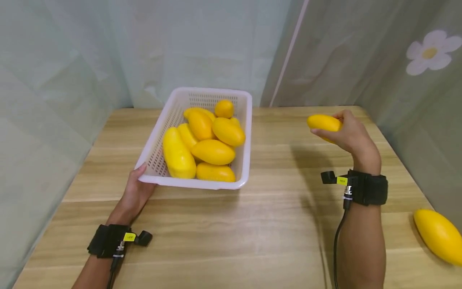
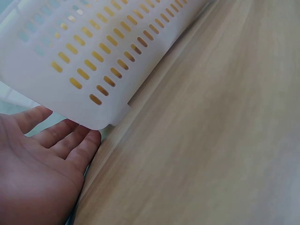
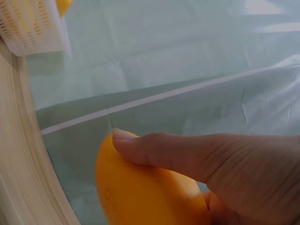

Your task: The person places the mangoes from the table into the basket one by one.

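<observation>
A white plastic basket (image 1: 200, 184) with slotted walls stands toward the back of the wooden table, left of the middle. Several yellow mangoes (image 1: 213, 152) lie piled in it, along with a longer, paler yellow fruit (image 1: 177, 154). My left hand (image 1: 138, 192) grips the basket's front left corner, thumb on the rim; in the left wrist view its fingers (image 2: 79, 145) reach the corner from below. Above the table's right side, my right hand (image 1: 351, 132) holds a single mango (image 3: 140, 192) between thumb and fingers. Its fingers are mostly hidden behind the fruit in the right wrist view.
Another yellow mango (image 1: 438, 237) lies at the table's right edge, beside my right forearm. Pale green curtains (image 1: 216, 44) hang behind the table (image 1: 216, 241) and along both sides. A black cable (image 1: 337, 241) runs down from the right wrist camera.
</observation>
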`<action>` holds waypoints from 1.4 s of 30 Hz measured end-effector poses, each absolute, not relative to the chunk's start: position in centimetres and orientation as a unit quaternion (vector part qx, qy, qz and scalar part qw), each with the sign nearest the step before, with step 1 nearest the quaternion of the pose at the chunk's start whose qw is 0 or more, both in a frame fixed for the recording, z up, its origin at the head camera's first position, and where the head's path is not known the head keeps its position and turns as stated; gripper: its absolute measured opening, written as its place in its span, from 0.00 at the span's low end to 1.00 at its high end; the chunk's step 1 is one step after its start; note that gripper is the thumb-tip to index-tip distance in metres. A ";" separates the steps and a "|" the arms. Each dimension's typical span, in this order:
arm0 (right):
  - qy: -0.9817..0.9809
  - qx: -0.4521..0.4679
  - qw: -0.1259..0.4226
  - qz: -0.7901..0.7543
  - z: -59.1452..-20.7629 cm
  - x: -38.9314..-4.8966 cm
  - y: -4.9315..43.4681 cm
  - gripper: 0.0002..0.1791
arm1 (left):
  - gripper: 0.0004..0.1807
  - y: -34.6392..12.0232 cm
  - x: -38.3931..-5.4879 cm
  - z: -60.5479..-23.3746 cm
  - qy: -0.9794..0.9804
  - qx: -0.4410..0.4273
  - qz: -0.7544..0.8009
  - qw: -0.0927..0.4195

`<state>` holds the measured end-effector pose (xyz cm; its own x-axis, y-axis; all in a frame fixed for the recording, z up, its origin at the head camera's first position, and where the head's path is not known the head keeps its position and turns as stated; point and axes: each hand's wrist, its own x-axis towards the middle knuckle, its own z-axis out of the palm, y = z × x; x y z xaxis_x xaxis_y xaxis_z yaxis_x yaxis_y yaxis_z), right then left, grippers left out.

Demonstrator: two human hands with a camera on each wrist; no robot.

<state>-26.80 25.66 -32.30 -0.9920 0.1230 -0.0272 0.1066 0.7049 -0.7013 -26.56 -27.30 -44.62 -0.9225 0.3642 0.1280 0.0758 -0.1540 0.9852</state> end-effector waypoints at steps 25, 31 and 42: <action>-0.930 -0.039 0.016 0.366 -31.8 -26.7 25.1 0.47 | 0.28 -27.5 -26.3 -44.3 0.648 0.169 0.736 0.096; -0.933 -0.033 0.019 0.359 -31.6 -26.6 24.9 0.46 | 0.28 -27.5 -26.2 -44.3 0.650 0.164 0.736 0.094; -0.932 -0.025 0.019 0.362 -31.7 -26.6 24.8 0.45 | 0.28 -27.5 -26.4 -44.6 0.649 0.171 0.735 0.097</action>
<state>-26.64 24.80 -31.71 -0.9981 0.0592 0.0170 0.0322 0.7371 -0.6750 -26.39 -27.47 -44.55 -0.9226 0.3648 0.1256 0.0795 -0.1390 0.9871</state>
